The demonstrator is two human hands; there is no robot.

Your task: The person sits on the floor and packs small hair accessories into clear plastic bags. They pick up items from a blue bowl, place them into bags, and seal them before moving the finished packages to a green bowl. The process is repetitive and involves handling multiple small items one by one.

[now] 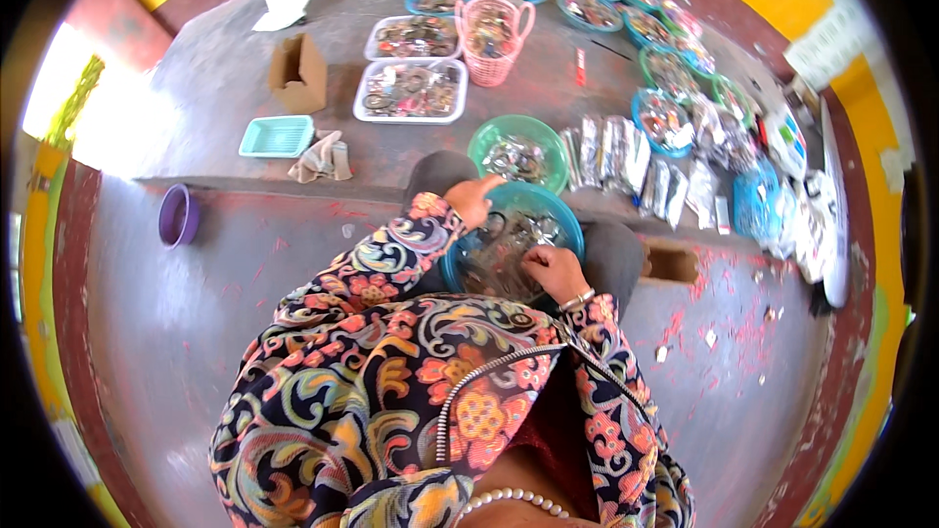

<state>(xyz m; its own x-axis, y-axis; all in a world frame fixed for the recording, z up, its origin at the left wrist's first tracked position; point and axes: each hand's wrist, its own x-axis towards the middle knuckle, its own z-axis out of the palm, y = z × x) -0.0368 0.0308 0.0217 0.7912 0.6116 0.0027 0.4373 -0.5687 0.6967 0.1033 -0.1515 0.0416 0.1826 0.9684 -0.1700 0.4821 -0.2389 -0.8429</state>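
Note:
A teal basin (569,220) rests on my lap between my knees, holding many small loose pieces, some of them shiny or dark, too small to name. At its far left rim is my left hand (472,202), with fingers closed over the edge. My right hand (556,272) is inside the basin on the right, fingertips pinched together down at the loose pieces. Whatever lies between those fingertips is too small to make out. Just beyond stands a green basin (560,158) on the ledge, with clear bags or shiny small items in it.
On the raised ledge are white trays (411,119) of small goods, a pink basket (489,71), a cardboard box (298,78), a turquoise tray (277,137) and a cloth (323,158). Plastic-wrapped packets (606,149) lie at right. A purple tub (178,216) stands left on the floor.

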